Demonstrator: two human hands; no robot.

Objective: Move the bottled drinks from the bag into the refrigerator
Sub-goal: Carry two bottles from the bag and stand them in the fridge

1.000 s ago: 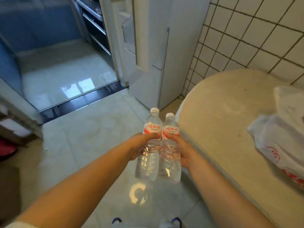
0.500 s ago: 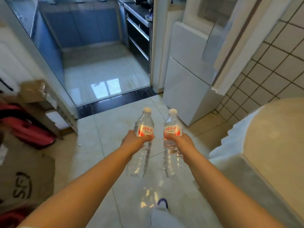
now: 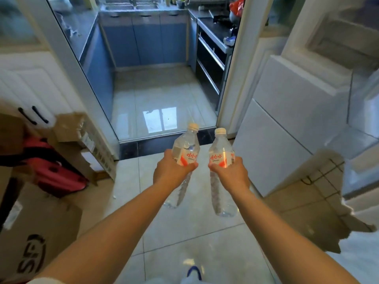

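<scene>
Bottles of clear water, two of them, are held out in mid-air above the pale tiled floor (image 3: 176, 226), one in each hand. The left bottle (image 3: 185, 148) leans with its cream cap toward the far right, its red-and-white label just above the left hand (image 3: 171, 173), whose fingers wrap the bottle's middle. The right bottle (image 3: 221, 152) stands closer to upright, and the right hand (image 3: 230, 174) grips it just under the label, fingers curled around the body. The two bottles are near each other but apart, with floor showing between them. Both lower ends hang below the hands, nearer the camera.

To the right of the right bottle stands the white refrigerator (image 3: 287, 128), its door (image 3: 361, 111) swung open at the far right edge; its inside is too blurred to read. Straight ahead, past a dark threshold (image 3: 164, 143), lies a kitchen with blue cabinets (image 3: 143, 39) and a black oven front (image 3: 207, 64) on its right side. On the left, a red bag (image 3: 55, 177) sits among cardboard boxes (image 3: 37, 228), one printed with black letters. A white cupboard (image 3: 24, 87) with dark handles stands behind them. At the bottom edge a blue shoe tip (image 3: 193, 271) shows
</scene>
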